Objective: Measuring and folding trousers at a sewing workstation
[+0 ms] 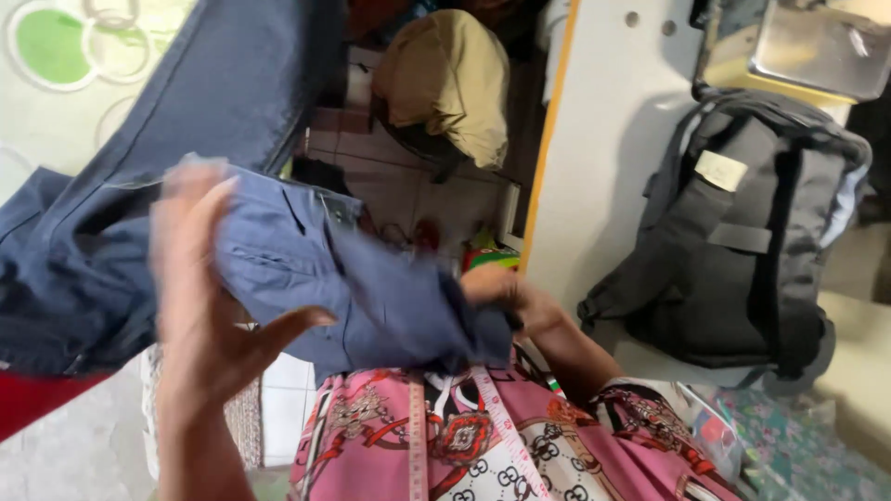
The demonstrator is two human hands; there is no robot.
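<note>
Blue garment [371, 288] | both hands gripping, blurred | grey table [603, 167], probably

Floor: pale tiles [278, 408] with thin dark joints, seen low between the clutter.
Table: white top [603, 148] with an orange edge, 2 small holes near its far end.
On table: dark grey backpack [733, 241] lying flat; metal machine part [807, 42] behind it.
Beyond: tan cloth bundle [450, 79].
Left: pale covering [56, 56] printed with green circles.
Light: soft, even.

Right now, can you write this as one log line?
left hand: open, against blue cloth | right hand: gripping cloth | tape measure: on lap
</note>
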